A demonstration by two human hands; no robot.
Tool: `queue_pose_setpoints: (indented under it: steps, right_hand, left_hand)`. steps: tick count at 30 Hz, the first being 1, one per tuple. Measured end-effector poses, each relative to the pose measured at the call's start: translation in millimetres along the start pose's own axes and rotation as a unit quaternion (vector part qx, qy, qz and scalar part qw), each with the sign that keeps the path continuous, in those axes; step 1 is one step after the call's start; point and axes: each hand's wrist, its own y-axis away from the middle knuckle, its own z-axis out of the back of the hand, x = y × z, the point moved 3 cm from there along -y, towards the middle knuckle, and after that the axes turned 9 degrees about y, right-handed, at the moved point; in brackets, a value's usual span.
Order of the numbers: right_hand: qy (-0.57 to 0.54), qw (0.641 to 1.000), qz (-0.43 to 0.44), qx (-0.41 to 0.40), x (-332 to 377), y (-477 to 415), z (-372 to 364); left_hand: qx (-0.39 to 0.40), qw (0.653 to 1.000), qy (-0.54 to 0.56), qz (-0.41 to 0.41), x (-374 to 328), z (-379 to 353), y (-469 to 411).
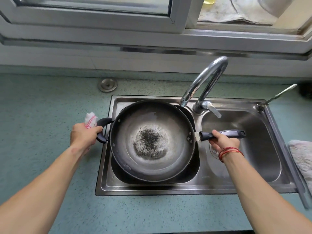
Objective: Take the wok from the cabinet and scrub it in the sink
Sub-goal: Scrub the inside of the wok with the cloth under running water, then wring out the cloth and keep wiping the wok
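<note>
Head view: left hand (83,134) grips wok (152,141) loop and cloth (90,119), right hand (222,141) grips its long handle (236,133); best lowered level into the sink (168,188).

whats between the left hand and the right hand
The wok, over the sink: left hand grips its loop handle, right hand its long handle. Head view.

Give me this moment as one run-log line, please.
stage: wok over sink left basin | left hand: grips loop handle plus cloth | right hand: grips long handle | faucet: no water seen
</note>
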Motion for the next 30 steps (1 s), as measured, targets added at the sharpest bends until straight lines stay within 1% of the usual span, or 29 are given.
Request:
queue_pose_setpoints:
  steps: [5,13,19,22,26,30]
  right_hand:
    - [-0.011,1.0,0.025,0.003,24.3,6.7,-2.7]
    - [-0.023,0.998,0.032,0.048,55.5,2.7,-6.3]
    - [-0.062,0.994,0.005,0.089,74.0,2.3,-10.0]
    - [-0.074,0.992,-0.005,0.105,78.7,5.9,-12.5]
    - [-0.086,0.992,-0.001,0.091,81.0,4.5,-14.2]
    - [-0.084,0.99,-0.021,0.115,82.7,1.2,-18.6]
  left_hand:
    - [0.0,0.999,0.026,-0.02,-21.8,4.1,9.9]
    - [0.01,0.998,0.03,-0.051,-49.4,14.8,16.8]
    - [0.026,0.994,0.031,-0.099,-58.8,15.8,17.1]
    - [0.003,0.994,0.035,-0.107,-56.3,17.0,9.8]
    - [-0.016,0.991,0.029,-0.13,-54.6,16.2,5.0]
    - [-0.022,0.988,0.024,-0.15,-53.6,15.9,2.3]
